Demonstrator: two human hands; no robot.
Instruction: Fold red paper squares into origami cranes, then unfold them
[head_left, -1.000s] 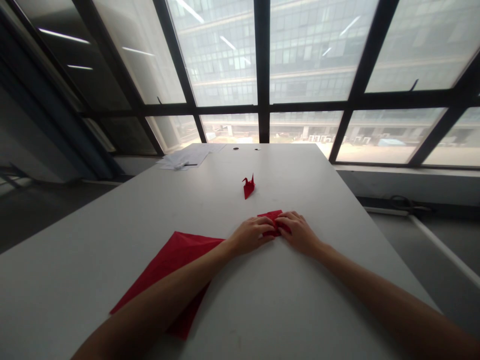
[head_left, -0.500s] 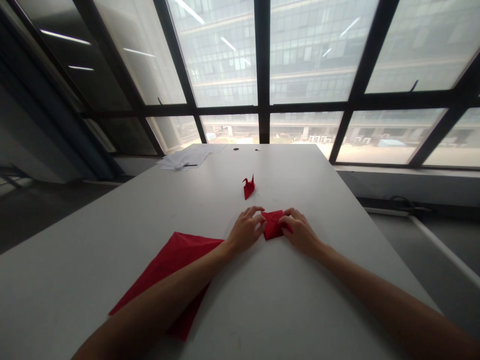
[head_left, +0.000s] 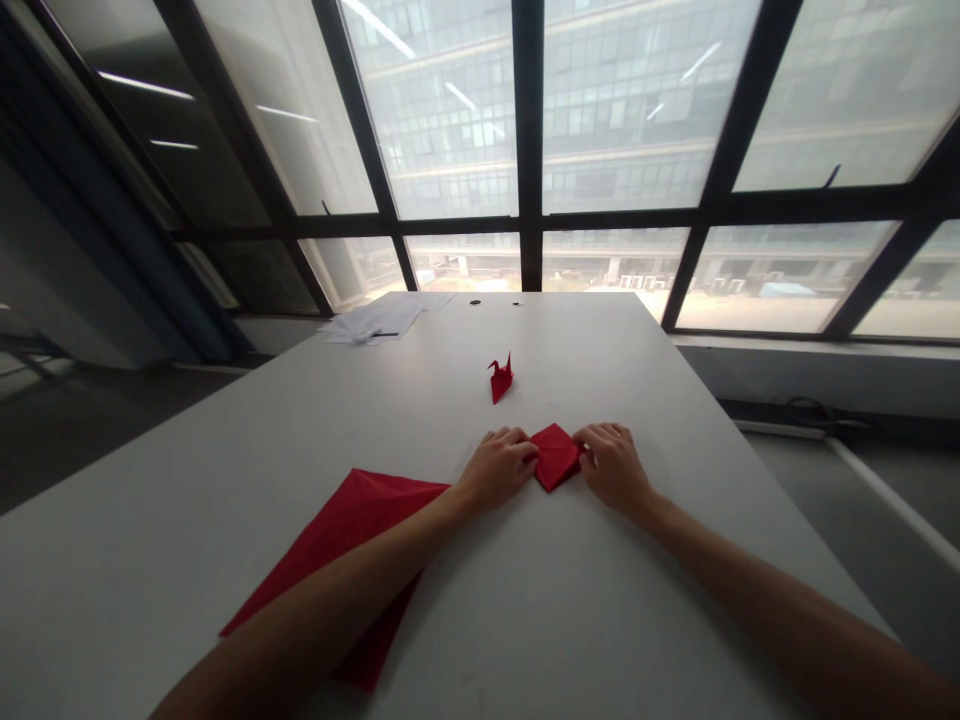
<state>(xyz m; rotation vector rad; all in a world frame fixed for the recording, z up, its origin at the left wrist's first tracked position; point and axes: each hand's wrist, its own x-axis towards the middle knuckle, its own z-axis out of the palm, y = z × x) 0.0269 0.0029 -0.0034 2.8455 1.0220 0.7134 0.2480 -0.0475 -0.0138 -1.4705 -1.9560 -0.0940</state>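
Observation:
A small folded piece of red paper (head_left: 556, 458) lies on the white table, turned so that one corner points toward me. My left hand (head_left: 499, 465) pinches its left corner, fingers curled. On the opposite side, my right hand (head_left: 611, 464) grips the right corner between thumb and fingers. Just beyond my hands stands a finished red origami crane (head_left: 502, 379), touched by neither hand. Larger red paper sheets (head_left: 337, 535) lie under my left forearm, which covers part of them.
The white table (head_left: 600, 600) stretches away to large dark-framed windows (head_left: 529, 150). At its far left lie several white papers (head_left: 375, 320) with a dark, thin pen-like item on them. Small round holes sit near the far edge. A dark cable (head_left: 817, 412) lies on the floor at right.
The folded red paper has been turned, from lying squarish to having corners at front and back. My right hand has shifted slightly right, now at its right corner. The crane has not moved.

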